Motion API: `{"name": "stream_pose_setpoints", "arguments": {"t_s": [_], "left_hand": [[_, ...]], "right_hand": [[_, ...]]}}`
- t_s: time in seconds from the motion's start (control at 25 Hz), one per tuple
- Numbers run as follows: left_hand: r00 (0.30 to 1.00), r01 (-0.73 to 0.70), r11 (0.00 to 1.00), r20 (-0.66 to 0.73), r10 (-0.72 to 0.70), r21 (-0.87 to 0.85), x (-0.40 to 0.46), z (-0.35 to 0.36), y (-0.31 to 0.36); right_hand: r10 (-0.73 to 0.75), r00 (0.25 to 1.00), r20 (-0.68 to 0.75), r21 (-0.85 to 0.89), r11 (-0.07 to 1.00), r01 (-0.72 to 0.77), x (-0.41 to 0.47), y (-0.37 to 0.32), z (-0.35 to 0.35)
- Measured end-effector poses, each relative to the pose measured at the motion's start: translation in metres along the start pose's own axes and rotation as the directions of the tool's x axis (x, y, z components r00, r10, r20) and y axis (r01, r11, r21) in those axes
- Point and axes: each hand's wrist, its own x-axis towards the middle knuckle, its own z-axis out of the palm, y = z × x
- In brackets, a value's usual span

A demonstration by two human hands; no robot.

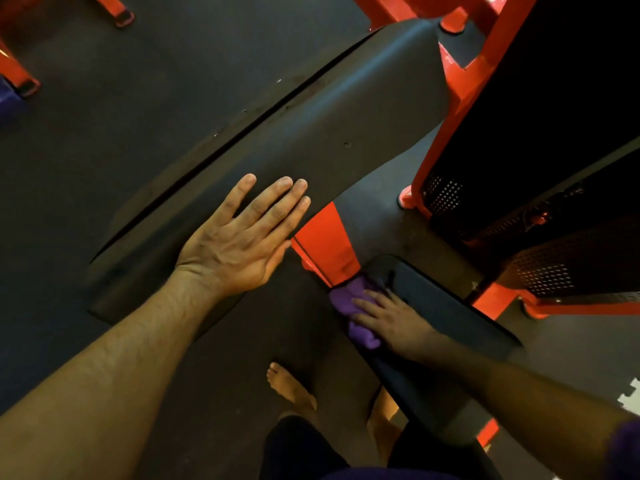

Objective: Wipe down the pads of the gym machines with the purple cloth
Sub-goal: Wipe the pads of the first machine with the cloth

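A long dark back pad (332,126) of a red-framed gym machine slopes across the middle of the head view. My left hand (242,237) rests flat on its lower end with straight fingers. Below it, a smaller dark seat pad (446,323) runs toward the lower right. My right hand (391,320) presses the bunched purple cloth (353,313) onto the seat pad's upper left end, fingers laid over the cloth. Part of the cloth is hidden under my palm.
Red frame posts (325,244) stand between the two pads. A dark perforated weight-stack housing (540,168) fills the right side. More red machine legs (20,74) stand at the far left. My bare feet (291,386) are on the dark rubber floor.
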Motion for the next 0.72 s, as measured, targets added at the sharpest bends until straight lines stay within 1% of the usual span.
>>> {"name": "stream_pose_setpoints", "arguments": {"t_s": [0.04,0.08,0.16,0.24,0.28,0.36,0.44,0.52,0.56,0.64,0.68,0.72], "left_hand": [[1.0,-0.002,1.0,-0.01,0.002,0.002,-0.001,0.0,0.001],[1.0,0.0,1.0,-0.015,0.0,-0.002,-0.001,0.0,0.001],[1.0,-0.001,1.0,-0.007,0.001,-0.009,-0.003,0.002,0.0],[1.0,-0.009,1.0,-0.003,0.009,-0.005,0.0,0.003,0.001],[1.0,-0.009,1.0,0.004,0.01,-0.021,0.0,0.001,0.002],[1.0,-0.012,0.999,0.005,0.013,-0.031,-0.002,0.0,0.002],[1.0,-0.01,0.999,0.007,0.01,-0.043,-0.004,0.0,-0.001],[1.0,-0.006,0.998,-0.016,0.005,-0.056,-0.006,0.001,-0.001],[1.0,0.004,0.998,-0.022,-0.005,-0.064,-0.006,0.001,-0.001],[1.0,0.01,0.997,-0.021,-0.011,-0.079,-0.006,0.002,-0.001],[1.0,0.003,0.997,-0.017,-0.004,-0.083,-0.005,0.001,0.0],[1.0,-0.001,0.996,-0.007,0.0,-0.087,-0.005,0.0,-0.001]], "right_hand": [[0.071,0.997,-0.033,-0.033,0.997,-0.072,-0.003,0.023,-0.004],[0.189,0.982,-0.018,-0.015,0.982,-0.19,0.001,0.04,-0.009],[0.429,0.902,0.05,0.05,0.901,-0.431,0.031,0.049,-0.013],[0.557,0.824,0.107,0.142,0.812,-0.567,0.068,0.031,-0.017],[0.554,0.818,0.153,0.2,0.794,-0.575,0.08,0.018,-0.024],[0.441,0.88,0.176,0.281,0.834,-0.474,0.082,-0.005,-0.041],[0.408,0.901,0.149,0.262,0.862,-0.434,0.055,-0.037,-0.049],[0.435,0.895,0.099,0.216,0.868,-0.446,0.002,-0.078,-0.043],[0.47,0.877,0.098,0.187,0.857,-0.48,-0.031,-0.098,-0.038],[0.582,0.81,0.066,0.098,0.804,-0.586,-0.098,-0.124,-0.026],[0.656,0.754,0.04,0.071,0.751,-0.657,-0.122,-0.13,-0.021],[0.733,0.678,0.052,0.055,0.676,-0.735,-0.136,-0.13,-0.019]]}}
